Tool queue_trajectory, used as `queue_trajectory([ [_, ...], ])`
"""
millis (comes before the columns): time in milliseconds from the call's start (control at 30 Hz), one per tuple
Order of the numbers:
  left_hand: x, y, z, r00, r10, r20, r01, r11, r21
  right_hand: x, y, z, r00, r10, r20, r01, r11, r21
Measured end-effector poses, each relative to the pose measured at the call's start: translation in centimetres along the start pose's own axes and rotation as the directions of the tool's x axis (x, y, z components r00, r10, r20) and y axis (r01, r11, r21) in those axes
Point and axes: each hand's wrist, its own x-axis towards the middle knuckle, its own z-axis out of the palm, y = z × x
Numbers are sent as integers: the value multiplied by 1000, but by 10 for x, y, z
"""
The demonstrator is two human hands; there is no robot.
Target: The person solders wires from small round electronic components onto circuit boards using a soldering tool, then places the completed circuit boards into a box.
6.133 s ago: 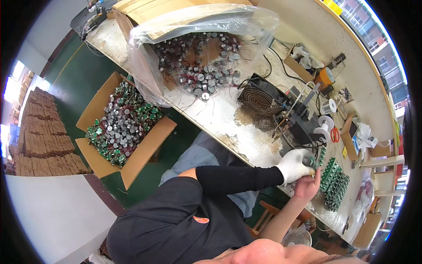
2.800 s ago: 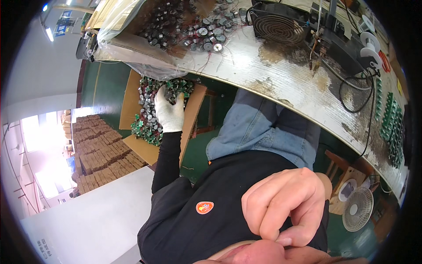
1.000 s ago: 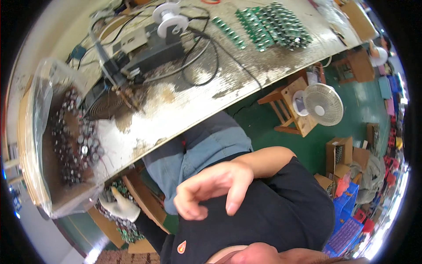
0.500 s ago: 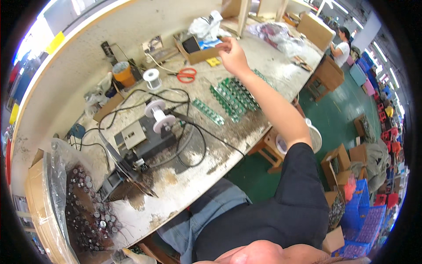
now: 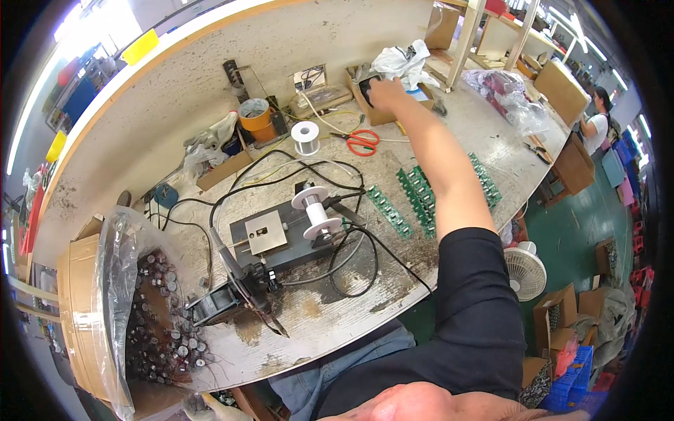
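My right hand (image 5: pixel 387 95) is stretched far across the bench to an open cardboard box (image 5: pixel 390 116). Its fingers are curled onto a flat black rectangular object (image 5: pixel 366 90) in the box, partly covering it. Beside the hand lies a crumpled white plastic bag (image 5: pixel 404 62). Under my right forearm are rows of green circuit boards (image 5: pixel 419 200), partly hidden by the arm. At the lower left rim, below the bench edge, shows a pale glove-like shape, apparently my left hand (image 5: pixel 214 408); its fingers are cut off and unclear.
Mid-bench stands a soldering station (image 5: pixel 267 237) with a solder spool (image 5: pixel 316 214), a soldering iron (image 5: pixel 246 284) and looping black cables. Red-handled scissors (image 5: pixel 363 142), a white spool (image 5: pixel 305 138) and an orange cup (image 5: pixel 257 121) sit behind. Left, a plastic-lined carton (image 5: pixel 81 309) holds many small round wired parts.
My right hand has gone from above the box's right side down and left into it, onto the black object. The view has shifted, so the bench appears further right.
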Motion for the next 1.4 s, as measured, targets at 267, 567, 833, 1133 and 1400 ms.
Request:
queue_trajectory([
  [267, 19, 21, 3, 868, 7, 496, -150, 956, 251, -106, 53, -32, 905, 163, -393, 191, 669, 718],
  [567, 54, 8, 46, 717, 75, 693, -306, 927, 217, -332, -18, -63, 916, -278, -288, 320, 941, 109],
  [833, 45, 3, 22, 742, 69, 667, -293, 928, 229, -321, -40, -34, 982, -182, -49, 185, 981, 66],
  [1133, 50, 13, 3, 848, -59, 526, -28, 987, 157, -335, -26, -9, 988, -108, -110, 115, 992, 59],
  [1400, 73, 32, 19, 816, 69, 574, -173, 977, 127, -330, -25, -10, 929, -112, -353, 258, 880, 399],
])
